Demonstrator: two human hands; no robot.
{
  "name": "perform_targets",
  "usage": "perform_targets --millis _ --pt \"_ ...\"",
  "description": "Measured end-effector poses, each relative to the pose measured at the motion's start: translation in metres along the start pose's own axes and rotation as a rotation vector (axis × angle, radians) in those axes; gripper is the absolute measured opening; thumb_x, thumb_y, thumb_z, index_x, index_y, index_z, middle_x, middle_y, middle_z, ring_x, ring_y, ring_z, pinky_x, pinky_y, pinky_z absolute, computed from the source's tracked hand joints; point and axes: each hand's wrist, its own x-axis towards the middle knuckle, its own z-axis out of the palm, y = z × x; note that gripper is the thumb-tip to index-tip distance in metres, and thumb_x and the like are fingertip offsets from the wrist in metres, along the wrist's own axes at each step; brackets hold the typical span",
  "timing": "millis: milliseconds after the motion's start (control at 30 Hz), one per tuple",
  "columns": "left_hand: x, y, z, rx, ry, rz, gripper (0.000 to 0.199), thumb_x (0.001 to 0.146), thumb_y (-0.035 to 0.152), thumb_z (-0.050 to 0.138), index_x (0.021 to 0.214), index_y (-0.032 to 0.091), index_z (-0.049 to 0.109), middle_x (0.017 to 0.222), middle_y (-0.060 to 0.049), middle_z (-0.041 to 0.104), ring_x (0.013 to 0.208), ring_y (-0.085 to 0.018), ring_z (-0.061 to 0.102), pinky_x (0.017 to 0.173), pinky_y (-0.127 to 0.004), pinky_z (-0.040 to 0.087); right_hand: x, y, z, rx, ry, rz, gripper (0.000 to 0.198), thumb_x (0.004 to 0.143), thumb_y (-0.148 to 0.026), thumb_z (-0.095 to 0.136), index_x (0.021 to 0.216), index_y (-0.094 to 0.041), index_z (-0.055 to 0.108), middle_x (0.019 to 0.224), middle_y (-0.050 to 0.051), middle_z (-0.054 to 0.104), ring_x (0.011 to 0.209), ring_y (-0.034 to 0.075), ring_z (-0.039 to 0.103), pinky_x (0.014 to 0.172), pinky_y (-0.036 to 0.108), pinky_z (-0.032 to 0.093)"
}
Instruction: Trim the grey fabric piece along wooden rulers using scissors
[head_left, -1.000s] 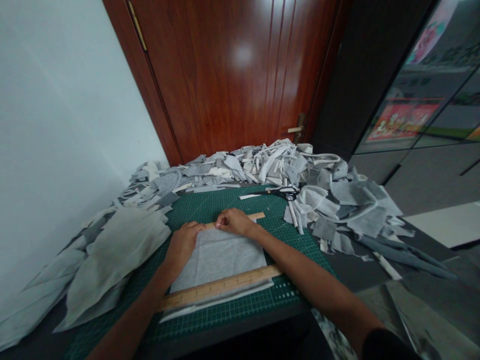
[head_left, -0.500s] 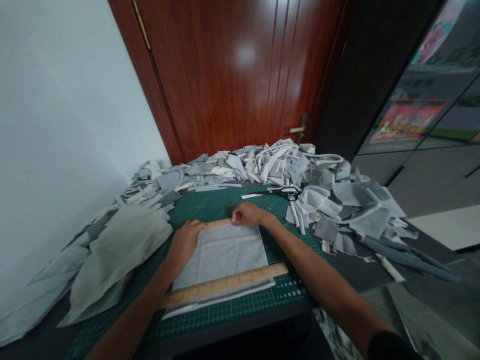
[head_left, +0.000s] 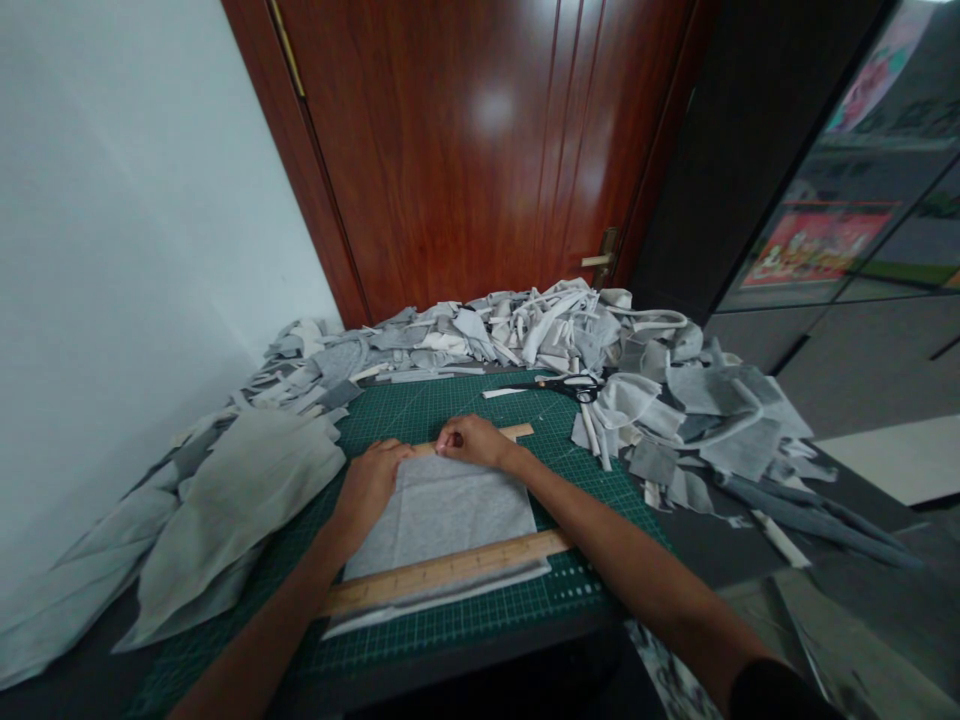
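A piece of light grey fabric point(head_left: 457, 510) lies flat on a green cutting mat point(head_left: 420, 410). A wooden ruler point(head_left: 517, 431) runs along its far edge, and a second wooden ruler point(head_left: 450, 574) lies across its near part. My left hand point(head_left: 370, 488) rests on the far left corner, its fingers stretched over the far ruler and the fabric edge. My right hand point(head_left: 475, 441) is closed in a pinch at the middle of that far edge, where fabric and ruler meet. Its fingertips partly hide what they grip, seemingly the fabric edge.
Black-handled scissors point(head_left: 574, 387) lie at the back of the mat. Heaped grey and white fabric scraps point(head_left: 555, 325) line the back and right of the table. Larger cloth pieces point(head_left: 232, 510) are piled at the left by the wall. A wooden door point(head_left: 465, 150) stands behind.
My right hand has slid left along the far edge, closer to my left hand, uncovering the far ruler's right end. My left hand and the near ruler have stayed put.
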Motion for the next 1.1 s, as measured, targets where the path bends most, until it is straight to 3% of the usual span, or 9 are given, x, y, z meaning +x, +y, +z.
perform_targets --millis 233,500,700,1100 --pt "-0.001 0.002 -0.001 -0.002 -0.007 0.002 0.041 0.085 0.0 0.046 0.103 0.021 0.077 0.106 -0.007 0.073 0.106 -0.024 0.064 0.098 -0.034 0.048 -0.003 -0.012 0.022 -0.048 0.096 0.021 0.007 0.091 -0.019 0.074 0.095 -0.02 0.078 0.091 0.002 0.07 0.077 0.012 0.064 0.069 0.021 0.042" --pt "0.0 0.004 0.0 0.053 -0.024 -0.022 0.038 0.087 0.002 0.047 0.103 0.022 0.076 0.104 -0.007 0.072 0.105 -0.022 0.064 0.097 -0.033 0.048 -0.003 -0.015 0.016 -0.072 0.064 0.02 0.007 0.091 -0.019 0.073 0.096 -0.02 0.078 0.092 0.002 0.072 0.078 0.012 0.066 0.07 0.021 0.042" --pt "0.0 -0.002 0.003 0.046 0.001 -0.001 0.038 0.085 0.002 0.048 0.101 0.022 0.076 0.103 -0.008 0.072 0.105 -0.023 0.065 0.098 -0.035 0.049 -0.002 -0.001 0.001 -0.084 0.002 0.024 0.009 0.088 -0.018 0.073 0.093 -0.017 0.08 0.089 0.004 0.076 0.076 0.012 0.068 0.067 0.02 0.042" --pt "0.001 -0.007 0.006 -0.011 0.023 0.002 0.041 0.086 0.002 0.045 0.102 0.022 0.077 0.107 -0.007 0.074 0.108 -0.023 0.065 0.102 -0.036 0.05 -0.011 0.026 -0.055 -0.053 -0.205 0.079 0.008 0.08 -0.014 0.075 0.085 -0.015 0.081 0.081 0.004 0.078 0.071 0.012 0.066 0.066 0.019 0.044"
